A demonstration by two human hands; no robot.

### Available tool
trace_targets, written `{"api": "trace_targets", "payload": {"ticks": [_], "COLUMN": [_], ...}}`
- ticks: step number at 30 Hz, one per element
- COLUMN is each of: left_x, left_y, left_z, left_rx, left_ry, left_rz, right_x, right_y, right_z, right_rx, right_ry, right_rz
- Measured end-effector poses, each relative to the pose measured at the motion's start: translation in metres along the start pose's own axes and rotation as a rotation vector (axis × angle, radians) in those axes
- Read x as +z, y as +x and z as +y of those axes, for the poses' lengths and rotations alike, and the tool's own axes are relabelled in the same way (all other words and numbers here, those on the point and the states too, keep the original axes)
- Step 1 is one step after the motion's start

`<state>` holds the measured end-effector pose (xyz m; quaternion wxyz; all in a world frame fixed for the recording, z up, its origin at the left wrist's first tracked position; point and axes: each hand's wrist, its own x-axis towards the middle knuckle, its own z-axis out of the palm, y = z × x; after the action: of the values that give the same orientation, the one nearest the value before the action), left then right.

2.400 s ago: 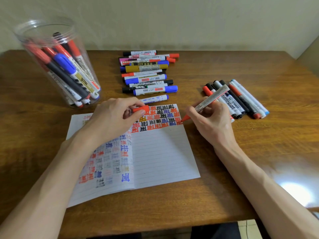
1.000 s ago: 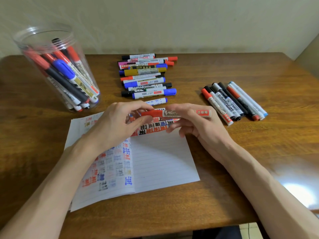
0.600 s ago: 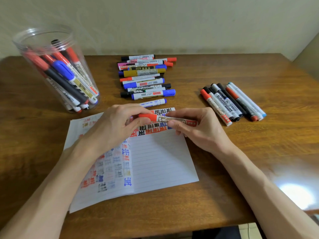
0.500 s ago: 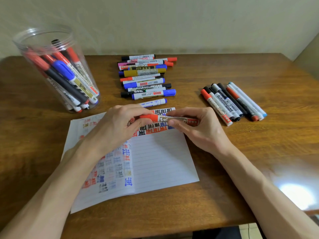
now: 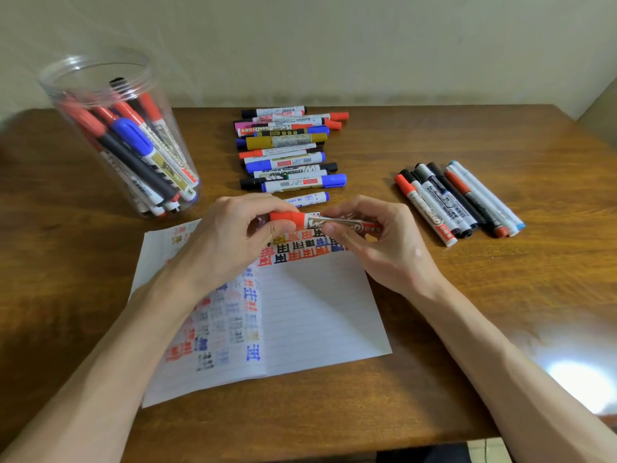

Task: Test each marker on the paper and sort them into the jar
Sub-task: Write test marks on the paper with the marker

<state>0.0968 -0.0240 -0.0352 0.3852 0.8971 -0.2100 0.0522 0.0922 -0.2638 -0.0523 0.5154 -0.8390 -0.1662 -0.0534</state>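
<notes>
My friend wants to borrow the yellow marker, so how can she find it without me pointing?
Start at the wooden table and find the pile of markers lying at its far middle, right of the clear jar. About halfway down that pile lies the mustard-yellow marker; no other marker there has a yellow body.

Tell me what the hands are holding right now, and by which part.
Both hold one red marker above the paper: the left hand pinches its red cap, the right hand grips its barrel.
</notes>
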Motion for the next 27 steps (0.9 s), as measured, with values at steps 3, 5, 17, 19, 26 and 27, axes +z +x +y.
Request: {"api": "trace_targets", "payload": {"ticks": [3,5,17,19,26,27], "left_x": [-0.015,-0.023,-0.098,-0.119,-0.164,-0.164], "left_y": [0.001,0.000,0.007,0.009,0.023,0.026], "left_z": [0.001,0.004,0.030,0.032,0.029,0.024], "left_rx": [-0.071,-0.068,0.046,0.110,0.272,0.258], "left_ry": [-0.164,-0.317,-0.411,-0.399,-0.190,-0.204], "left_rz": [0.026,0.130,0.729,0.824,1.079,1.074], "right_x": [-0.002,-0.002,0.056,0.067,0.081,0.082], "right_y": [0.010,0.019,0.069,0.073,0.079,0.078], "right_z": [-0.013,-0.027,-0.061,-0.061,-0.062,-0.062], "right_rx": [-0.025,-0.045,-0.135,-0.140,-0.147,-0.141], "right_ry": [0.018,0.049,0.200,0.186,0.196,0.206], "right_rz": [-0.040,-0.069,-0.046,-0.069,-0.056,-0.042]}}
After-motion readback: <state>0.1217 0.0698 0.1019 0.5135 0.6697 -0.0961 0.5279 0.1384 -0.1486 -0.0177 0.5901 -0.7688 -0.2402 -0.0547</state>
